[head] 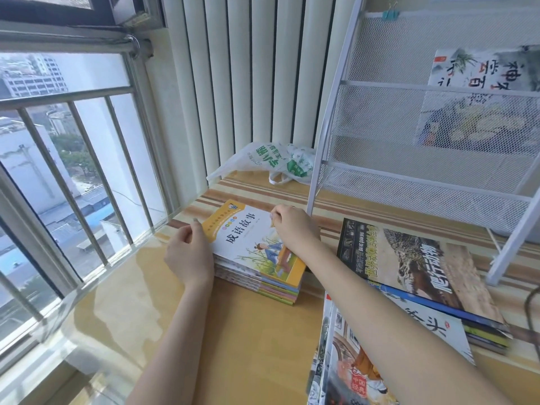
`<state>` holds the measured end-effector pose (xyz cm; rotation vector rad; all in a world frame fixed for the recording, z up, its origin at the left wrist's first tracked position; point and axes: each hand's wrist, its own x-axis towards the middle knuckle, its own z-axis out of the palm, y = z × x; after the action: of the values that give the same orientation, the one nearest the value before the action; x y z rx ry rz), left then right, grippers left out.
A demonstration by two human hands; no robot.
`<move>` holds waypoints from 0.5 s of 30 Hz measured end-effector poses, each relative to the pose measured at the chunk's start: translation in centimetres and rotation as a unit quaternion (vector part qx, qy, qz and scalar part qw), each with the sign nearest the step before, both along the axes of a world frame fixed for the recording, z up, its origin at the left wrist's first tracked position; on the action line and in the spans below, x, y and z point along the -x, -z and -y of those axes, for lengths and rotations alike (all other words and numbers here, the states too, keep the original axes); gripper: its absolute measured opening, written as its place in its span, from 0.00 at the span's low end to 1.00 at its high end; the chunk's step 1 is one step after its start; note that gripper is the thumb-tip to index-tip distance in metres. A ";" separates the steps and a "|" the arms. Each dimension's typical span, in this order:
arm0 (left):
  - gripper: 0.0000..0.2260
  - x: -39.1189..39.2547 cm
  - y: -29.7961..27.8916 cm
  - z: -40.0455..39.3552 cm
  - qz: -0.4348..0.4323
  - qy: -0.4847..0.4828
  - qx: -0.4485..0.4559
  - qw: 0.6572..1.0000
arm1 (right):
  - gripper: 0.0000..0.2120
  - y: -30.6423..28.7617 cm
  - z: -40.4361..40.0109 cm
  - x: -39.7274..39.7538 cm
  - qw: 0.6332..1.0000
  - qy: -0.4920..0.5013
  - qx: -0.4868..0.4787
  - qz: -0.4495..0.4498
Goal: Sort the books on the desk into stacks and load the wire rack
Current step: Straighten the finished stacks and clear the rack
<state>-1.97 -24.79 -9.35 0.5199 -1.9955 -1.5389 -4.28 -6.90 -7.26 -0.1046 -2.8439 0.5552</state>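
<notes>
Head view, near to far: at 5 o'clock, a loose pile of large picture books lies on the desk, overlapping a second stack topped by a reptile-cover book at 3 o'clock; right forearm crosses above the near pile. Centre frame, a squared stack of thin paperbacks, white-and-orange cover uppermost, sits on the wood. Left hand grips the stack's left edge, fingers curled against it, thumb on the top cover. Right hand curls over the far right corner, fingertips pinching the top cover's edge. Beyond, at 1 o'clock, white wire rack stands on the desk, one ink-painting book upright on its upper shelf. At 12 o'clock, crumpled plastic bag against vertical blinds. Barred window at 9 o'clock
</notes>
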 end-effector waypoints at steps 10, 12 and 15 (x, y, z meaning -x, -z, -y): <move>0.14 0.3 0.1 -0.5 -0.019 -0.016 -0.070 0.997 | 0.13 -0.3 0.3 -0.6 0.994 -0.042 -0.065 -0.077; 0.14 0.4 0.1 -0.5 -0.018 -0.018 -0.079 0.997 | 0.15 -0.4 0.6 -0.7 0.993 -0.053 -0.076 -0.071; 0.14 0.2 0.1 -0.5 -0.025 -0.020 -0.085 0.996 | 0.16 -0.6 0.8 -0.8 0.991 -0.036 -0.107 -0.068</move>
<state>-2.19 -24.27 -9.45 0.5788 -1.8168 -1.6891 -3.47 -7.68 -6.63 0.0719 -2.7605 0.2571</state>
